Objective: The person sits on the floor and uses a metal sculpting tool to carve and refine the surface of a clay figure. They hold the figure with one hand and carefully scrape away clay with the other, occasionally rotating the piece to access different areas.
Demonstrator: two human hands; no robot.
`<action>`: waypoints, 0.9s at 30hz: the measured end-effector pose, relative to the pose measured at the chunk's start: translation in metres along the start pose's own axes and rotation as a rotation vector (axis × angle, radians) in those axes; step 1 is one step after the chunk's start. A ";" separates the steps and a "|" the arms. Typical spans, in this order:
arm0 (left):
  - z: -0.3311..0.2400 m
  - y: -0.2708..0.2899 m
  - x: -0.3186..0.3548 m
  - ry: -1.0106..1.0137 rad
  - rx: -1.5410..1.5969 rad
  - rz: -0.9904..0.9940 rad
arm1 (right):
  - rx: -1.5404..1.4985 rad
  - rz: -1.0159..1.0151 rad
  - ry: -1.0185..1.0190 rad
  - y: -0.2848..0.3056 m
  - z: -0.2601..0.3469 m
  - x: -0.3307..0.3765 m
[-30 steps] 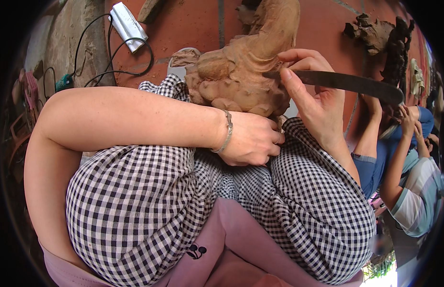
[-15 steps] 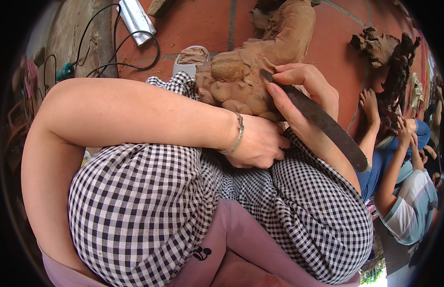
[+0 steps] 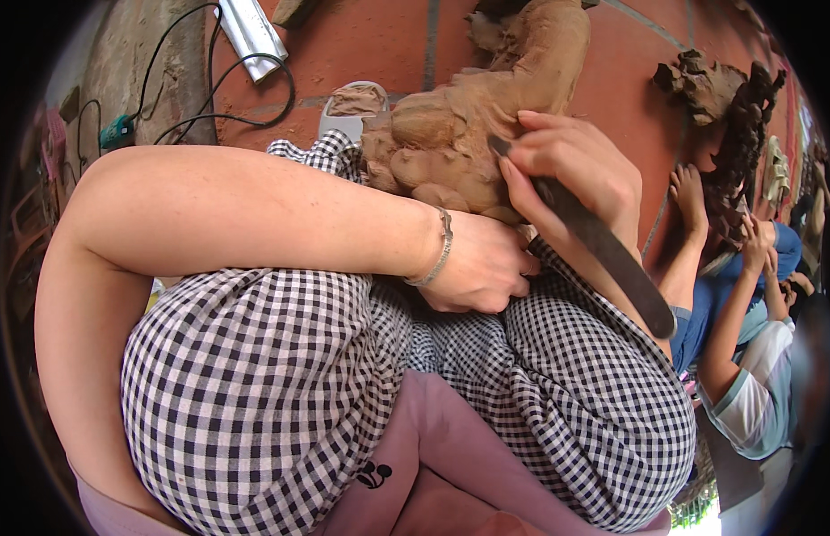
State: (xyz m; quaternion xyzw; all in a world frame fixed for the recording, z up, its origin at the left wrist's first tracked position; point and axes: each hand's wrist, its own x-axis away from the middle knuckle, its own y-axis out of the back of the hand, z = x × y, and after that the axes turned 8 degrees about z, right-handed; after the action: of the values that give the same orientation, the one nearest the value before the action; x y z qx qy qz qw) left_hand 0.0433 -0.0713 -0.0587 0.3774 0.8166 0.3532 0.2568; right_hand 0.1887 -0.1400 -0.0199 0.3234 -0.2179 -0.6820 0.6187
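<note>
Fingers, right hand, head view: closed in a pen-like pinch about a blade, dark, flat, round-ended. The short end is pointed at the carving; whether it is touched cannot be told. The long end is laid back over the wrist; the grip is set near the tip, presumably for fine control.

Left hand: fingers curled, back uppermost, placed at the carving's near edge. Fingertips are hidden; what is gripped, if anything, cannot be told. A steadying role seems likely. Bracelet worn at the wrist; forearm laid across the checked trousers, probably for support.

Carving, brown, lumpy, with a thick curved limb: placed just beyond the lap, near end between the knees, apparently so that it is kept within reach of both hands.

Surroundings: grey sandal beside the carving, on red floor; black cable looped at left near a silvery packet; gnarled wood at right; co-worker seated beyond.
</note>
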 end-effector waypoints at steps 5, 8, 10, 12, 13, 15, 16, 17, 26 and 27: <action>0.002 0.003 -0.002 -0.011 -0.005 -0.002 | 0.052 0.017 -0.001 0.007 0.001 -0.003; 0.001 0.002 0.001 -0.002 0.006 0.002 | 0.057 -0.018 0.005 -0.001 0.000 -0.006; 0.001 0.000 0.001 -0.005 0.002 -0.019 | 0.034 -0.008 0.027 0.003 -0.002 -0.002; 0.000 -0.001 0.000 0.002 -0.008 0.000 | 0.037 0.037 0.016 0.009 0.000 0.001; 0.000 0.001 -0.001 0.003 -0.015 0.008 | 0.042 0.060 0.009 0.012 0.001 0.002; -0.001 0.003 -0.001 0.002 -0.018 0.032 | 0.051 -0.006 0.006 0.006 0.004 -0.005; -0.001 0.004 -0.001 -0.001 -0.015 0.044 | 0.058 -0.025 -0.005 0.002 0.005 -0.008; -0.001 0.006 -0.001 -0.002 -0.011 0.044 | 0.066 -0.043 -0.015 0.000 0.004 -0.010; -0.003 0.002 -0.001 0.009 -0.013 0.025 | 0.081 -0.035 0.041 0.003 -0.001 -0.007; -0.002 0.002 -0.001 0.006 0.003 0.028 | 0.070 -0.041 0.028 0.000 -0.003 -0.008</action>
State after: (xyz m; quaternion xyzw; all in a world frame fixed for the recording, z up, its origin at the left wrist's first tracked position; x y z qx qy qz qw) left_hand 0.0431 -0.0719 -0.0555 0.3882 0.8126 0.3566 0.2489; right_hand 0.1904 -0.1321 -0.0206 0.3588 -0.2265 -0.6819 0.5958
